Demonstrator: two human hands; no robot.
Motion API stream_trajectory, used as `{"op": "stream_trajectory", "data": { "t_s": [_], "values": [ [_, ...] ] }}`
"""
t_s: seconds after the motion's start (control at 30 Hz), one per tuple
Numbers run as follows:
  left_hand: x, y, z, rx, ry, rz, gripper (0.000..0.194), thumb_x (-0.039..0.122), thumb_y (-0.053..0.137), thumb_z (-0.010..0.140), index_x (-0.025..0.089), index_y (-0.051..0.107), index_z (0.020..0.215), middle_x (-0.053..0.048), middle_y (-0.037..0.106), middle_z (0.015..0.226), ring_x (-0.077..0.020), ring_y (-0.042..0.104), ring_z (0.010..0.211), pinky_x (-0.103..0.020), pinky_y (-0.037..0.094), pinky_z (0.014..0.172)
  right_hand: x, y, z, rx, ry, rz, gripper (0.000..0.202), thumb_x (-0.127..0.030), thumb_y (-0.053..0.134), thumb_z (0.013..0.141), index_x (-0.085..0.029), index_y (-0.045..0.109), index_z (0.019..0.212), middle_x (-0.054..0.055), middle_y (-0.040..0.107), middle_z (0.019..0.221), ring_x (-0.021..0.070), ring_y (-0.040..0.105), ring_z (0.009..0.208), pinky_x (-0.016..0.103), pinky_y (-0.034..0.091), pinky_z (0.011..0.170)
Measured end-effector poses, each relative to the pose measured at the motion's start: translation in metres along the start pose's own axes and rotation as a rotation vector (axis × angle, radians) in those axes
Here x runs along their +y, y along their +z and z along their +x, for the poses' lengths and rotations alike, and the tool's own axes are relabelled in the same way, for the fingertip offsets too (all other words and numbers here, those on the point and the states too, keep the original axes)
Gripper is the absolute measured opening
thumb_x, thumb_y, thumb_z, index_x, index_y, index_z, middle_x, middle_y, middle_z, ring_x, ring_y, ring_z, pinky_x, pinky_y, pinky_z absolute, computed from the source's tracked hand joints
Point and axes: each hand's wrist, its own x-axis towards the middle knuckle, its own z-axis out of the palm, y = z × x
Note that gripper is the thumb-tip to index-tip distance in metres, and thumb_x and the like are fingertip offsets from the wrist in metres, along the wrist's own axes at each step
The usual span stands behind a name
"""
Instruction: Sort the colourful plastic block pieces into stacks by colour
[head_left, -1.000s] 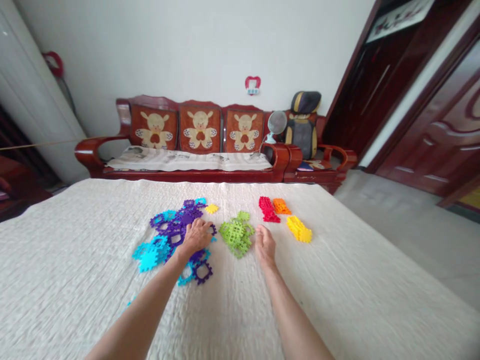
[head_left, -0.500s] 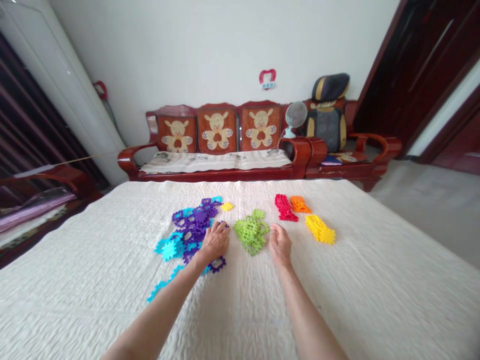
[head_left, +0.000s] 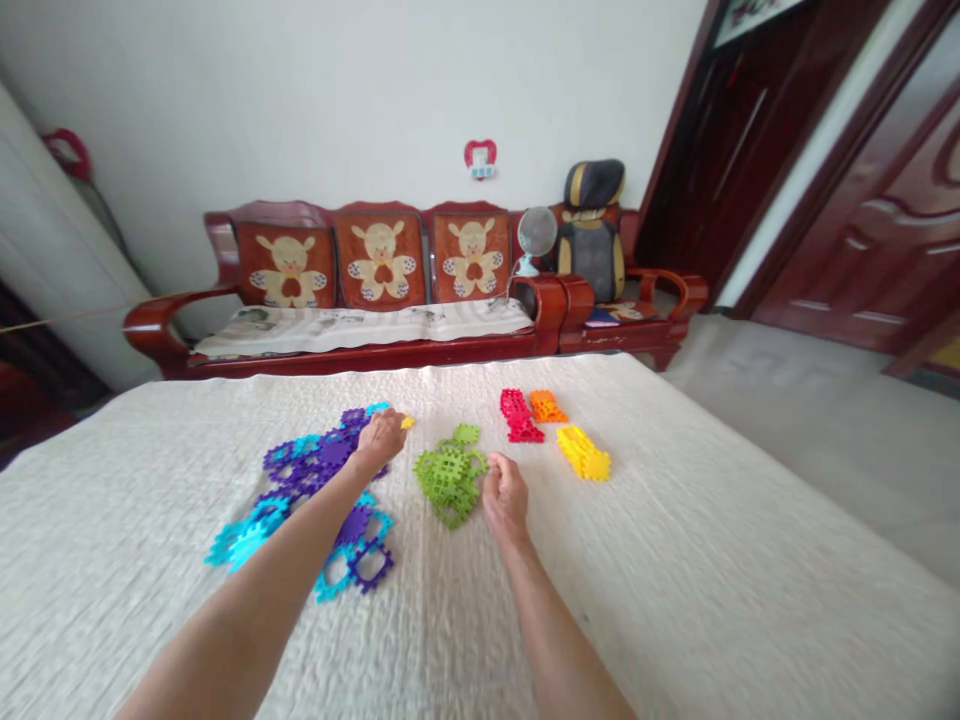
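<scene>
My left hand (head_left: 382, 436) reaches over the far right side of a spread of purple gear-edged plastic pieces (head_left: 334, 452). Its bent fingers close on a small yellow gear-edged piece (head_left: 407, 422), partly covered by them. Turquoise pieces (head_left: 251, 540) lie among and in front of the purple ones. A pile of green gear-edged pieces (head_left: 448, 475) sits between the hands. My right hand (head_left: 507, 492) rests at its right side with fingers curled, the fingertips against the pile's edge. Whatever those fingers hold is hidden.
Beyond my right hand are red pieces (head_left: 519, 415), orange pieces (head_left: 547, 406) and a row of yellow pieces (head_left: 583, 453). Everything lies on a pale quilted cover (head_left: 675, 560). Past its far edge stand a wooden sofa (head_left: 360, 362) and a small fan (head_left: 537, 235).
My left hand has moved forward from the near right of the purple pieces to the single yellow piece. My right hand stays beside the green pile. The view has turned right.
</scene>
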Motion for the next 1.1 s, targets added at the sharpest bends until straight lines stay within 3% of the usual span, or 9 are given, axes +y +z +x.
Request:
{"op": "stream_trajectory", "data": {
  "t_s": [0.17,0.3,0.43,0.6,0.7,0.8,0.87,0.97,1.1],
  "values": [
    [0.004,0.013,0.029,-0.087,-0.028,0.039,0.039,0.036,0.042,0.089,0.017,0.063,0.115,-0.014,0.062,0.118,-0.0257,0.058,0.107,-0.034,0.045,0.088,-0.001,0.0,-0.002,-0.004,0.01,0.001,0.037,-0.02,0.035,0.082,-0.02,0.061,0.108,0.011,0.067,0.1,0.0221,0.062,0.097,0.036,0.048,0.09],
    [0.007,0.014,0.026,-0.077,-0.013,0.072,0.036,0.03,0.04,0.091,0.01,0.063,0.109,-0.018,0.064,0.112,-0.0256,0.059,0.104,-0.033,0.043,0.088,-0.003,-0.001,-0.002,-0.02,0.016,0.008,0.038,-0.018,0.036,0.082,-0.021,0.061,0.11,0.01,0.066,0.102,0.0213,0.061,0.099,0.035,0.047,0.093],
    [0.011,-0.003,0.014,-0.007,-0.056,0.088,0.04,0.019,0.025,0.093,0.005,0.06,0.109,-0.02,0.065,0.104,-0.0254,0.063,0.095,-0.031,0.044,0.078,-0.003,0.0,-0.002,-0.001,0.024,0.02,0.037,-0.019,0.036,0.081,-0.021,0.061,0.108,0.01,0.067,0.101,0.0207,0.062,0.098,0.034,0.047,0.092],
    [0.037,-0.033,-0.032,0.186,-0.066,-0.113,0.043,0.026,0.023,0.096,0.012,0.064,0.099,-0.012,0.068,0.091,-0.0204,0.064,0.081,-0.026,0.04,0.068,-0.003,-0.002,0.004,0.06,0.092,0.096,0.032,-0.024,0.037,0.084,-0.019,0.06,0.105,0.011,0.068,0.103,0.0214,0.062,0.1,0.036,0.046,0.094],
    [0.077,-0.029,-0.073,0.123,0.109,-0.352,0.039,0.03,0.03,0.095,0.018,0.067,0.097,-0.005,0.069,0.082,-0.0153,0.062,0.076,-0.022,0.039,0.066,-0.001,-0.01,0.009,0.087,0.191,0.171,0.035,-0.03,0.036,0.084,-0.019,0.059,0.108,0.011,0.068,0.106,0.0202,0.062,0.1,0.035,0.046,0.092],
    [0.117,-0.016,-0.106,0.023,0.257,-0.45,0.036,0.026,0.036,0.093,0.018,0.069,0.081,-0.004,0.068,0.075,-0.0136,0.06,0.07,-0.022,0.039,0.065,0.003,-0.025,0.012,0.129,0.298,0.201,0.042,-0.034,0.031,0.084,-0.016,0.058,0.111,0.012,0.068,0.109,0.0199,0.063,0.096,0.033,0.049,0.085],
    [0.13,-0.01,-0.117,0.007,0.294,-0.473,0.035,0.024,0.038,0.092,0.017,0.068,0.076,-0.005,0.067,0.073,-0.0139,0.059,0.067,-0.023,0.039,0.065,0.007,-0.038,0.01,0.113,0.335,0.157,0.045,-0.034,0.028,0.085,-0.015,0.057,0.114,0.013,0.067,0.113,0.0198,0.064,0.093,0.033,0.05,0.082],
    [0.121,-0.005,-0.12,0.184,0.2,-0.566,0.033,0.024,0.038,0.091,0.016,0.07,0.085,-0.007,0.07,0.082,-0.015,0.062,0.076,-0.023,0.041,0.07,0.01,-0.058,0.001,-0.006,0.326,0.057,0.044,-0.032,0.029,0.085,-0.016,0.057,0.115,0.012,0.067,0.112,0.0195,0.065,0.093,0.034,0.05,0.085],
    [0.084,0.008,-0.118,0.444,-0.101,-0.718,0.031,0.026,0.042,0.089,0.016,0.071,0.094,-0.008,0.072,0.087,-0.0164,0.064,0.08,-0.024,0.043,0.073,0.003,-0.073,-0.014,-0.19,0.261,0.005,0.033,-0.024,0.046,0.076,-0.021,0.065,0.103,0.006,0.071,0.102,0.019,0.065,0.095,0.035,0.048,0.092]
  ]
}}
